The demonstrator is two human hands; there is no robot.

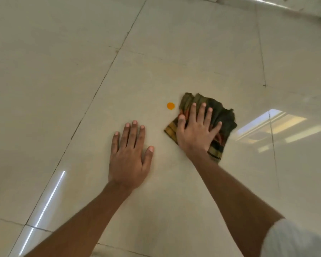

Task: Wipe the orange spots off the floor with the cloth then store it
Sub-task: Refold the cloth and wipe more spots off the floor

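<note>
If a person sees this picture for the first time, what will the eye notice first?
Probably the small orange spot, bright against the pale tiled floor, near the middle of the view. Just right of it lies a dark striped cloth, pressed flat under the right hand with spread fingers. The left hand rests flat on the bare tile, nearer the person.

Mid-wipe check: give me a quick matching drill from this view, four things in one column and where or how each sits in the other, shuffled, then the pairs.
Column one:
1. left hand
2. right hand
3. orange spot
4. cloth

Column two:
A. round mark on bare tile, just left of the cloth
B. flat on the bare floor, fingers spread
C. folded, pinned under a palm
D. pressing down on the fabric

Pairs: 1-B, 2-D, 3-A, 4-C
</note>
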